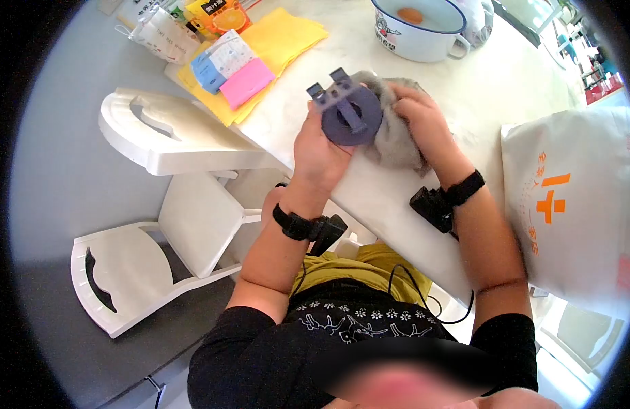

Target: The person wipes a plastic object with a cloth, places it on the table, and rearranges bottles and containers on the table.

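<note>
Dark grey-blue plastic makes the round holder (370, 121), held above the table (390, 198) by the left hand (318, 157), its fingers partly hidden, its narrow bar pointing away up-left, while the right hand (427, 126) pinches grey cloth (395, 140) against its right edge.

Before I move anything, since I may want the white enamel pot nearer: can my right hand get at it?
Probably yes: bare tabletop lies between your right hand and the white enamel pot, though it would likely need to let go of the grey cloth first.
</note>
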`<state>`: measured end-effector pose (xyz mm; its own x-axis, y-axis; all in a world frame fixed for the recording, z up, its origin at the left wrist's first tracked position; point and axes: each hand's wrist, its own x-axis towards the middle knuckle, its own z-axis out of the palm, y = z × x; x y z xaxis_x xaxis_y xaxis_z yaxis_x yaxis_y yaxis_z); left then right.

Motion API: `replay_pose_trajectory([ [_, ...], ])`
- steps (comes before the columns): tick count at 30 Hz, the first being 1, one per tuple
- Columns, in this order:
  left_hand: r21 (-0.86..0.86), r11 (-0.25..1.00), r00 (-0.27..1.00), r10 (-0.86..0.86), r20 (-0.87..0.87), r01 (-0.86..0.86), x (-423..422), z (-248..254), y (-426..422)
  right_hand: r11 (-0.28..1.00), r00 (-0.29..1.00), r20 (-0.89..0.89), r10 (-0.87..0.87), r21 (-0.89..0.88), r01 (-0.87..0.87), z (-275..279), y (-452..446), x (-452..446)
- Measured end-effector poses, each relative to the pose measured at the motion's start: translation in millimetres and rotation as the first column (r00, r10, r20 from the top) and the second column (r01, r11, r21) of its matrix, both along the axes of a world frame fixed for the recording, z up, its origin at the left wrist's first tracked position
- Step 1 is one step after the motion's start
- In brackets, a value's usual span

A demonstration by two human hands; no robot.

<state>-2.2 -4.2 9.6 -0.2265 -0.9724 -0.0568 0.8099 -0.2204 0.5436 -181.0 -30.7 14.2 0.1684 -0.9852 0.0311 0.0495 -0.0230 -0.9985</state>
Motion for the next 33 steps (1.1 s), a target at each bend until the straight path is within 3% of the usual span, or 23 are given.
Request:
replay_pose_trajectory([
  [1,-0.012,1.000,0.999,0.017,-0.035,-0.018,2,0,-1,1.000,1.000,0.000,-0.002,0.002,0.002,0,-2,-4],
  [3,-0.028,0.999,0.996,0.045,-0.080,-0.047,2,4,0,0.970,0.930,0.333,-0.159,0.227,0.085,2,-4,-8],
  [7,-0.010,0.997,0.997,0.071,-0.035,-0.071,0,5,-1,0.962,0.912,0.366,-0.185,0.255,0.093,14,3,-1],
  [10,-0.021,0.998,0.998,0.051,-0.040,-0.052,2,4,-1,0.978,0.903,0.421,-0.086,0.207,-0.003,21,9,7],
  [12,-0.054,0.998,0.999,-0.022,-0.029,0.020,4,0,-1,0.999,0.993,0.112,-0.038,0.010,0.037,21,11,12],
  [13,-0.054,0.998,0.999,-0.026,-0.029,0.025,5,-2,0,0.999,0.993,0.112,-0.042,0.011,0.041,15,10,13],
  [15,-0.012,0.999,0.998,-0.039,0.043,0.039,3,-5,2,0.969,0.966,-0.251,-0.062,-0.245,-0.002,6,6,16],
  [18,-0.020,0.997,0.991,-0.068,0.114,0.071,2,-1,4,0.956,0.913,-0.392,-0.115,-0.295,-0.006,16,10,16],
  [27,-0.097,0.993,0.988,-0.055,0.145,0.070,-1,-5,2,0.911,0.838,-0.472,-0.274,-0.406,0.069,18,14,22],
  [33,-0.083,0.994,0.990,-0.054,0.133,0.065,-1,-2,3,0.929,0.842,-0.459,-0.284,-0.347,0.124,17,12,19],
])
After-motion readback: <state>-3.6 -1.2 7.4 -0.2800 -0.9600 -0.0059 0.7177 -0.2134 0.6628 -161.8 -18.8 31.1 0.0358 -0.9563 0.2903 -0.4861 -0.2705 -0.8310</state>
